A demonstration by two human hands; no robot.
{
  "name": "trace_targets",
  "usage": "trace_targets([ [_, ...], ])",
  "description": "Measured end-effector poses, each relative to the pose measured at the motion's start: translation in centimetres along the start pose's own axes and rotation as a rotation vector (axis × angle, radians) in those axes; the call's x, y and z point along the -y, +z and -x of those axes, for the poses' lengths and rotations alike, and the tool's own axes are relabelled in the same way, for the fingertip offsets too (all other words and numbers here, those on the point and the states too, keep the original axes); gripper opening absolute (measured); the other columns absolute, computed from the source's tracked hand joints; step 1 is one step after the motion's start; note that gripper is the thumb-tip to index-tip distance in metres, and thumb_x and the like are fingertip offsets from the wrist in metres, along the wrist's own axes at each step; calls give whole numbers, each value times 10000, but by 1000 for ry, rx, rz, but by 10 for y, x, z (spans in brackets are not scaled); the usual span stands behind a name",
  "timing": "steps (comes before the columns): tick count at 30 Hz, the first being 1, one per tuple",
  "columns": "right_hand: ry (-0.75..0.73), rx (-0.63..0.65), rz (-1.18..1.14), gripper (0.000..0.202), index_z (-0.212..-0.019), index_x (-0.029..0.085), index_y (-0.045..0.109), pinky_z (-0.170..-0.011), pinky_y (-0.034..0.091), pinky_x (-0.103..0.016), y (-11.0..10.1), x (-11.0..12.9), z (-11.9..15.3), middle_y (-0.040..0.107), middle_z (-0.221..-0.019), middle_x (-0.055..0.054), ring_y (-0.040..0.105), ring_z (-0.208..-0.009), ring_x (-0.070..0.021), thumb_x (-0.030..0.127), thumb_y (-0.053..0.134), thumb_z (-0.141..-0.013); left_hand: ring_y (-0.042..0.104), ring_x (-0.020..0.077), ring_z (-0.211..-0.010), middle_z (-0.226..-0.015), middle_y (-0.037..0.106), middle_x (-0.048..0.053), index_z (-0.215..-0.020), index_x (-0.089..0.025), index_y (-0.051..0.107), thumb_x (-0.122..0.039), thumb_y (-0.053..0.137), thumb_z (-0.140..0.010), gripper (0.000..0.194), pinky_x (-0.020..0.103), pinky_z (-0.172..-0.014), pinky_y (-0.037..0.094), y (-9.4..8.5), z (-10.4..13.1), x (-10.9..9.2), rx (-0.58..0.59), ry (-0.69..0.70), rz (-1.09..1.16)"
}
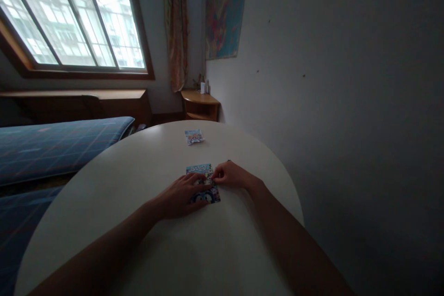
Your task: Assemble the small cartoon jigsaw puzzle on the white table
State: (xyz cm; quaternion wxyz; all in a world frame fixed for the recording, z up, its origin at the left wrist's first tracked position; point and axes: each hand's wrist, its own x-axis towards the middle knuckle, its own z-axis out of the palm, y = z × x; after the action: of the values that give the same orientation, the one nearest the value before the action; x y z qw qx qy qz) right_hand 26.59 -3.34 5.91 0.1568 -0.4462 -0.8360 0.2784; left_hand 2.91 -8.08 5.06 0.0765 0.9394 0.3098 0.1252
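A small rectangular sheet with a blue printed picture (201,168) lies flat on the white round table (138,245). It looks like a picture card or a small puzzle; its exact kind is too small to tell. My left hand (185,193) rests across its left and middle part, palm down, with the fingers stretched out and apart. At the sheet's right edge, my right hand (231,174) has thumb and forefinger pinched together. Whatever sits between those fingertips is too small to make out. Part of the printed picture is hidden under my left fingers.
Farther back on the table lies a second small printed picture piece (194,137). A bare wall (329,125) runs along the right side. Blue plaid mattress (62,145) stands at the left. A wooden corner shelf (201,97) is behind the table.
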Motion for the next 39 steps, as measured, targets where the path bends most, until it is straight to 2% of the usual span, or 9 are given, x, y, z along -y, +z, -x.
trace_targets([
  [14,-26,3,-14,189,-882,146,763,-603,419,-203,1,-5,-2,741,-774,-40,635,-672,-132,194,646,-742,490,295,-1234,-1396,468,61,-1380,-373,497,-495,525,-919,478,492,-1053,390,4,0,3,-2,-2,0],
  [22,-31,-143,52,205,-929,180,759,-673,435,-217,4,-11,-5,745,-852,-41,650,-741,-140,206,607,-794,485,304,-1241,-1419,451,54,-1385,-385,488,-514,503,-925,478,507,-1045,396,3,0,3,23,-17,4],
  [28,-22,-152,92,227,-942,200,765,-673,433,-215,6,-10,-6,741,-838,-32,645,-730,-135,179,611,-777,494,302,-1228,-1403,466,67,-1382,-371,498,-507,503,-928,474,501,-1047,392,2,0,1,-12,1,5],
  [39,-12,-148,77,238,-942,195,775,-663,423,-212,5,-8,-6,748,-850,-41,643,-724,-131,185,609,-772,490,305,-1231,-1404,461,64,-1381,-371,495,-490,511,-927,470,504,-1043,398,1,0,1,5,-3,3],
])
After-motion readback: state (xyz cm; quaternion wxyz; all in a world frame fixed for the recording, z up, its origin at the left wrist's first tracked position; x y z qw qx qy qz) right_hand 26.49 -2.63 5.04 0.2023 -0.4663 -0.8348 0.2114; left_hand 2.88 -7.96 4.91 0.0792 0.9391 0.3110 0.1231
